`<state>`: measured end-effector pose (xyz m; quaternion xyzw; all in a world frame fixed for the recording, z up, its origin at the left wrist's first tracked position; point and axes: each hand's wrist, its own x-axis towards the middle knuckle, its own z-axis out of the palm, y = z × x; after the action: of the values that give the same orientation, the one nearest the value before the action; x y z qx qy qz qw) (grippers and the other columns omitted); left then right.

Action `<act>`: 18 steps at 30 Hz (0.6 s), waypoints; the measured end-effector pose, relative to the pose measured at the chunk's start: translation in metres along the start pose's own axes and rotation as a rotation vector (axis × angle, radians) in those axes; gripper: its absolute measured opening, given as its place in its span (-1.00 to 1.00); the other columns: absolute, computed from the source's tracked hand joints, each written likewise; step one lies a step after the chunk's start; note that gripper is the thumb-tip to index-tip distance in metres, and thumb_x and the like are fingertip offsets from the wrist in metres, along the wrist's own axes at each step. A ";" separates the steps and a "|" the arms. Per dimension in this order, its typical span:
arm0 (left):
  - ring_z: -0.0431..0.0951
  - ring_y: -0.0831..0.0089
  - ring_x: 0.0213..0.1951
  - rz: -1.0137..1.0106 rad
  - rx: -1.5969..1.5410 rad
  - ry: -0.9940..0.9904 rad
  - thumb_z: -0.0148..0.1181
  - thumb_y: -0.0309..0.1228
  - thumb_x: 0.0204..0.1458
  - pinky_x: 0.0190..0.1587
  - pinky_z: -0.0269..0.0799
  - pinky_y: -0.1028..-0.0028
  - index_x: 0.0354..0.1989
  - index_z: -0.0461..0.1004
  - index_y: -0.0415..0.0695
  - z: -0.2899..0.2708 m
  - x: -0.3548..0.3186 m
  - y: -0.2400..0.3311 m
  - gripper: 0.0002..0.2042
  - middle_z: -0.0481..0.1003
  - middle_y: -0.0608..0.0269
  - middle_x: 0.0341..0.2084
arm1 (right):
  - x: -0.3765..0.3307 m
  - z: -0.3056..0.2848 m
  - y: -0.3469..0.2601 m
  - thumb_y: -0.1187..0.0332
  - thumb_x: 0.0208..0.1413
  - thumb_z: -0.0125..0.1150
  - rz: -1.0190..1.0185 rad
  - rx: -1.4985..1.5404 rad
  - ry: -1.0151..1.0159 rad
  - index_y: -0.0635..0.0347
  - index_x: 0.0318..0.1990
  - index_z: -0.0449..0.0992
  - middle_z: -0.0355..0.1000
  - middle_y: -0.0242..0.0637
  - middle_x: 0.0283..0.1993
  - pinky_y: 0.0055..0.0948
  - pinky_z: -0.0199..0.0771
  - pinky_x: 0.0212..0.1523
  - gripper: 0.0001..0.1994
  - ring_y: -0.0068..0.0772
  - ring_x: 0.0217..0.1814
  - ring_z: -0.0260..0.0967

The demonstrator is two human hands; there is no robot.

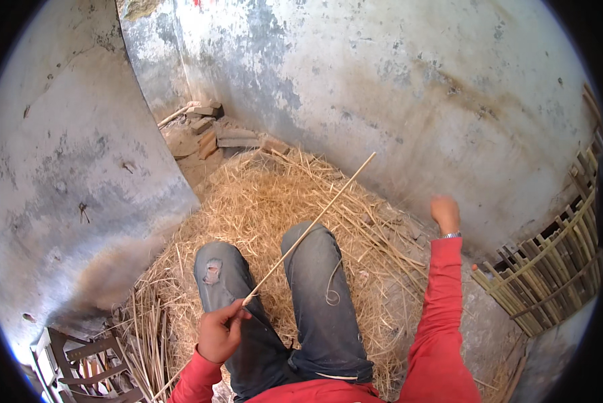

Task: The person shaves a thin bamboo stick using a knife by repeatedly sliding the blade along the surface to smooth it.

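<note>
A long, thin, pale stick (308, 230), looking like split bamboo or cane, slants up and away to the right across my knees. My left hand (222, 332) pinches its near end between thumb and fingers, above my left thigh. Out to the front right, my right hand (445, 211) is closed in a fist near the wall, well apart from the stick. Its fingers face away, so anything inside them is hidden. A thin curled shaving (332, 295) lies on my right trouser leg.
Pale shavings (261, 195) heap around my legs. Bricks and rubble (210, 138) lie in the far corner. A slatted bamboo frame (543, 269) stands at the right by the plastered wall (395, 101). Loose sticks (155, 342) and a dark rack-like object (93, 366) are at the lower left.
</note>
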<state>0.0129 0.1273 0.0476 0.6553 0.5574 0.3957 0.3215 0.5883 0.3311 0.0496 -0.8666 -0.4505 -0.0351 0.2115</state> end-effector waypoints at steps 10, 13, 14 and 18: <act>0.75 0.32 -0.34 0.114 0.063 -0.019 0.15 -0.72 0.13 -0.21 0.59 0.46 0.04 0.63 -0.33 0.049 0.020 0.033 -0.69 0.71 0.00 -0.38 | -0.238 -0.066 -0.152 -0.04 0.34 0.16 -0.842 0.425 -0.441 0.20 -0.36 0.62 0.47 -0.03 -0.64 0.03 0.45 -0.52 -0.54 0.12 -0.59 0.49; 0.75 0.28 -0.37 0.094 0.082 -0.003 0.17 -0.72 0.11 -0.26 0.59 0.44 0.02 0.64 -0.31 0.055 0.019 0.036 -0.69 0.70 -0.02 -0.41 | -0.254 -0.048 -0.148 -0.09 0.32 0.15 -0.895 0.344 -0.417 0.15 -0.42 0.60 0.44 0.01 -0.67 0.10 0.45 -0.54 -0.52 0.17 -0.62 0.47; 0.75 0.28 -0.37 0.071 0.102 -0.003 0.18 -0.71 0.11 -0.26 0.59 0.43 0.01 0.65 -0.31 0.054 0.019 0.038 -0.70 0.70 -0.01 -0.41 | -0.250 -0.037 -0.146 -0.11 0.32 0.13 -0.898 0.289 -0.378 0.14 -0.45 0.59 0.42 0.03 -0.68 0.11 0.46 -0.55 -0.50 0.17 -0.63 0.47; 0.74 0.29 -0.40 0.112 0.053 0.050 0.21 -0.69 0.13 -0.28 0.58 0.44 0.01 0.65 -0.30 0.052 0.006 0.024 -0.72 0.70 -0.01 -0.41 | -0.157 -0.023 -0.126 -0.10 0.38 0.04 -0.657 0.319 -0.183 0.18 -0.42 0.59 0.44 0.03 -0.62 0.06 0.40 -0.53 -0.47 0.19 -0.57 0.45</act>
<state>0.0704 0.1303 0.0441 0.6836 0.5380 0.4145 0.2673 0.3985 0.2649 0.0732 -0.6317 -0.7213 0.0473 0.2802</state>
